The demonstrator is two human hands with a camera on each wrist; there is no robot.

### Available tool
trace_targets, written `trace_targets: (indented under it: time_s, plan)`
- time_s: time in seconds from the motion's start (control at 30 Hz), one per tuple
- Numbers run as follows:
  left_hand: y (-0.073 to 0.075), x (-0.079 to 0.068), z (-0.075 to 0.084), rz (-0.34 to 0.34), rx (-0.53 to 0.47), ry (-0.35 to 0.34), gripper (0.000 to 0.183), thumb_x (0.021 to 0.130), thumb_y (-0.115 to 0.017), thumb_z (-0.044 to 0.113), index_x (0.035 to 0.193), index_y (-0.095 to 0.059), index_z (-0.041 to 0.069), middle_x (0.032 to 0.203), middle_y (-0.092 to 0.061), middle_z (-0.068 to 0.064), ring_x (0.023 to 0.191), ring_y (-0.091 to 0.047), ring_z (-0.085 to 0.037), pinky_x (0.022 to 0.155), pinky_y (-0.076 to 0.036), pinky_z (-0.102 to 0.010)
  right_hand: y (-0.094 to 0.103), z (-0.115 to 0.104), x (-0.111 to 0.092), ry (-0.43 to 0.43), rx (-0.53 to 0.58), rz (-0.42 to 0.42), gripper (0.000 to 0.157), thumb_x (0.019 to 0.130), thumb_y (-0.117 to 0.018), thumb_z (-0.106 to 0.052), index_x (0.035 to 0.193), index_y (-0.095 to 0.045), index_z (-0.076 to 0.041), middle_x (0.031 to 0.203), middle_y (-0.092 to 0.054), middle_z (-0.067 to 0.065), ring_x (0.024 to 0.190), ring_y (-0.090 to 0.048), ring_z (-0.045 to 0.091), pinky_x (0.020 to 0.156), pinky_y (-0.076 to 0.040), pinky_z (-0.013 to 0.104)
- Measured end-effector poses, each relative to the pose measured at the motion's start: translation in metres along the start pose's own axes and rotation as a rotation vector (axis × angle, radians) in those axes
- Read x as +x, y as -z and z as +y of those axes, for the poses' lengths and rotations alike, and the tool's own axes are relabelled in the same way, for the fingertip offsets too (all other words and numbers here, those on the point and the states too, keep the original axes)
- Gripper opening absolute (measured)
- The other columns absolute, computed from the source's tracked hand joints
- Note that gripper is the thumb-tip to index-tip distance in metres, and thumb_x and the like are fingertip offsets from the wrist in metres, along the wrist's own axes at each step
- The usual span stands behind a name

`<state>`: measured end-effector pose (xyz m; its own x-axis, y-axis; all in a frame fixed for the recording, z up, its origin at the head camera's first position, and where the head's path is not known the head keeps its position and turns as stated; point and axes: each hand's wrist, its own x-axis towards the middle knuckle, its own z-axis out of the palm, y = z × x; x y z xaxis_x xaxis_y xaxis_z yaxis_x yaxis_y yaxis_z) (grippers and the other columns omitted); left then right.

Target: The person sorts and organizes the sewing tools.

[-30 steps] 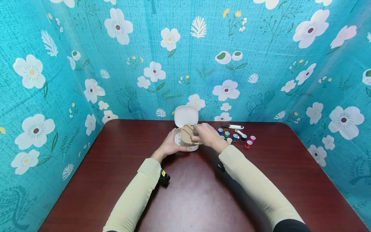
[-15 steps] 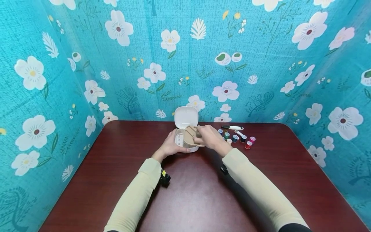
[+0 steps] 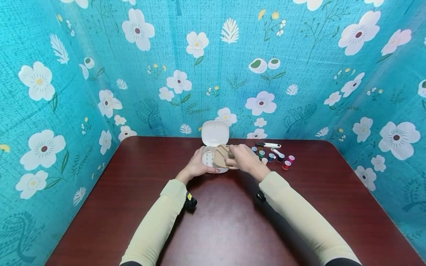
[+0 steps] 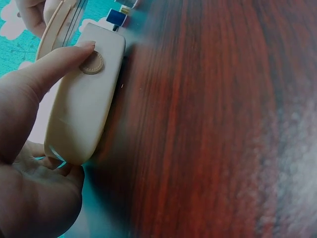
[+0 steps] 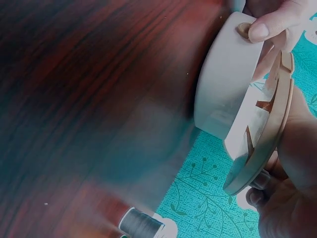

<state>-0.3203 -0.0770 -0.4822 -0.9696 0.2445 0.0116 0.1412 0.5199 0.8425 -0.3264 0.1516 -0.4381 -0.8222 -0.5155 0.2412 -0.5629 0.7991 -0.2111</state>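
Observation:
A small white sewing box point(image 4: 81, 114) stands near the table's far edge, its lid point(image 3: 215, 133) tipped up at the back. My left hand point(image 3: 195, 164) grips the box's left side, the thumb lying on the front by a round tan button point(image 4: 92, 63). With my right hand point(image 3: 245, 159) I pinch a beige tray point(image 3: 220, 157) with divided compartments by its right side. The tray sits tilted over the right part of the box. Left of it shows the box's white inside with rows of small marks. In the right wrist view, the tray's edge slants beside the box wall.
Several thread spools in different colours, among them a red spool point(image 3: 286, 165) and a pink spool point(image 3: 291, 159), stand right of my right hand. Behind them lies a black-and-white slim tool point(image 3: 267, 145). A floral curtain point(image 3: 179, 48) hangs along the table's back edge.
My right hand has shifted slightly right with the beige tray, and more of the box's inside shows on the left. The left hand keeps its grip on the box.

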Motion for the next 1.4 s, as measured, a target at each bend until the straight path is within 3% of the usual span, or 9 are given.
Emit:
trace_targets:
  time_s: [0.37,0.73,1.13,1.4]
  plan:
    - [0.001,0.0,0.001,-0.013,-0.05,-0.015,0.121,0.062,-0.1,0.026,0.158,-0.029,0.007,0.151,-0.039,-0.019,0.129,-0.046,-0.034,0.113,-0.034,-0.05,-0.005,0.005,-0.007,-0.021,-0.012,-0.035,0.019,0.089,-0.072,-0.021,0.085,-0.065,-0.004,0.063,-0.045,-0.003,0.056,-0.04,0.011,0.05,-0.03,0.027]
    - [0.002,0.003,0.002,-0.018,-0.059,-0.008,0.12,0.062,-0.1,0.025,0.157,-0.029,0.008,0.149,-0.041,-0.018,0.127,-0.045,-0.033,0.113,-0.034,-0.048,0.002,0.01,-0.009,-0.039,0.002,-0.044,0.017,0.089,-0.072,-0.02,0.087,-0.064,-0.005,0.062,-0.048,0.0,0.055,-0.042,0.013,0.05,-0.032,0.027]
    - [0.001,0.005,-0.002,-0.013,-0.052,-0.057,0.112,0.061,-0.1,0.022,0.151,-0.037,0.006,0.139,-0.048,-0.019,0.122,-0.047,-0.032,0.109,-0.036,-0.048,0.01,0.017,-0.014,-0.072,-0.018,-0.054,0.018,0.085,-0.074,-0.02,0.084,-0.063,-0.007,0.063,-0.048,-0.002,0.056,-0.044,0.013,0.049,-0.033,0.028]
    - [0.001,0.004,-0.002,-0.021,-0.046,-0.02,0.115,0.062,-0.1,0.024,0.155,-0.033,0.007,0.143,-0.045,-0.018,0.124,-0.046,-0.032,0.111,-0.035,-0.048,0.014,0.02,-0.021,-0.091,-0.011,-0.065,0.017,0.087,-0.074,-0.02,0.087,-0.063,-0.007,0.063,-0.051,0.0,0.057,-0.045,0.014,0.05,-0.035,0.028]
